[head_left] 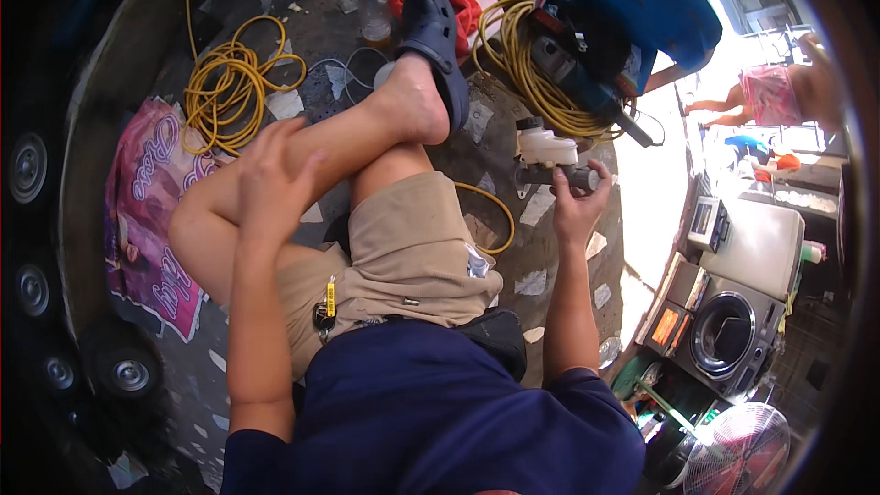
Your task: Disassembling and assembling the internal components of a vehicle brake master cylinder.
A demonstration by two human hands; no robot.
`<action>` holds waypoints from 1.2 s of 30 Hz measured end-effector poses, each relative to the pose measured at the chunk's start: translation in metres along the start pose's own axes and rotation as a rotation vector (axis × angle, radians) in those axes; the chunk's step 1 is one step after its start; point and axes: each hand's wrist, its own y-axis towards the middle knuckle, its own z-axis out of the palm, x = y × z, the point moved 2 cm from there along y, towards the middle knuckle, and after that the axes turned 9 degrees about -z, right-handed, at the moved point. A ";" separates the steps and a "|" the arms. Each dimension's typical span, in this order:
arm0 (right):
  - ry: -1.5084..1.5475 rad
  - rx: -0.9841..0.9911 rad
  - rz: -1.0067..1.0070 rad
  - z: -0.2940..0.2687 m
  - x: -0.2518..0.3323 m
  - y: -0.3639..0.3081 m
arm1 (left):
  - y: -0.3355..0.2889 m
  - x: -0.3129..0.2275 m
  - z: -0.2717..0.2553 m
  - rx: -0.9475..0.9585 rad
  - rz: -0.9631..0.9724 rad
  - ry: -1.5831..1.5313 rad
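Note:
In my right hand [577, 209] is a brake master cylinder [548, 148], with a whitish plastic reservoir, a black cap and a dark cylinder body. Thumb and fingers grip one end of that body, right of my knee. My left hand [273, 174] lies on the shin of my crossed leg, fingers apart, holding nothing. That leg's foot wears a dark clog [435, 46]. Keys with a yellow tag [331, 299] hang at the waist of my beige shorts [408, 229].
Yellow hose coils lie at left [220, 96] and beside a dark machine [587, 64]. A pink printed banner [151, 188] covers floor at left, near several wheels [130, 374]. At right are a front-loading washing machine [756, 335], a fan [738, 449] and another person [779, 96].

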 end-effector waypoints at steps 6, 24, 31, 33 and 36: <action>-0.252 -0.135 -0.069 -0.017 -0.044 0.006 | -0.008 0.042 0.015 0.024 -0.021 0.318; -0.205 0.164 -0.096 -0.059 -0.118 0.104 | 0.002 0.020 0.040 -0.063 -0.033 0.482; -0.258 -0.015 0.028 -0.052 -0.134 0.094 | -0.004 0.026 0.037 -0.054 -0.052 0.506; -0.123 -0.036 -0.001 -0.059 -0.148 0.100 | -0.005 0.027 0.033 -0.055 -0.056 0.486; 0.126 -0.036 0.146 -0.058 -0.153 0.101 | -0.005 0.030 0.034 -0.044 -0.078 0.463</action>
